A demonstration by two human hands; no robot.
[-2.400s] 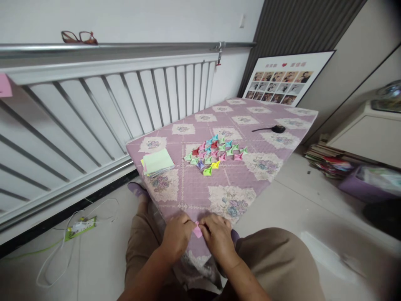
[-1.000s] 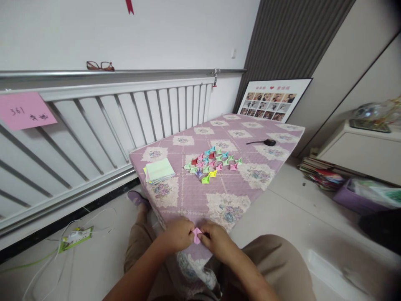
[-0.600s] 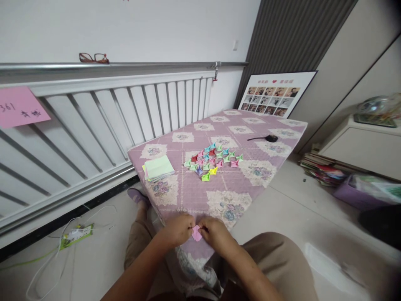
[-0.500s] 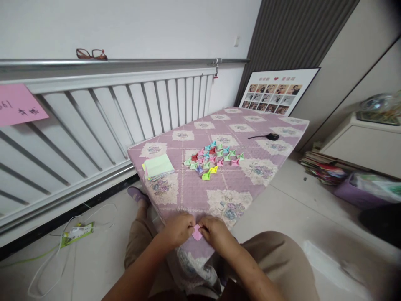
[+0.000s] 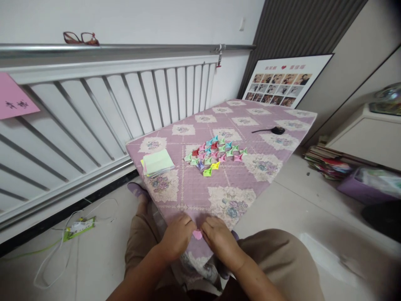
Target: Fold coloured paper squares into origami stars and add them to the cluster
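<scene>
A small piece of folded pink paper [image 5: 197,234] lies at the near corner of the table, between my two hands. My left hand [image 5: 179,235] grips its left edge with bent fingers. On the opposite edge, the fingers of my right hand [image 5: 218,237] are closed too. Parts of the paper are hidden under the fingertips. Farther up the table, several small folded paper pieces [image 5: 214,154] in green, pink, red, blue, purple and yellow stand grouped together. To their left is a stack of square paper sheets [image 5: 158,162], pale green on top.
A purple floral cloth covers the table [image 5: 196,196]. A black object with a thin strap [image 5: 277,130] lies toward its far right. Along the left runs a white radiator [image 5: 125,100], with glasses [image 5: 80,38] on the pipe above. A power strip [image 5: 79,228] with cables is on the floor.
Both hands have changed their hold on the pink paper, which now looks flatter and shorter from top to bottom. The camera view has shifted slightly.
</scene>
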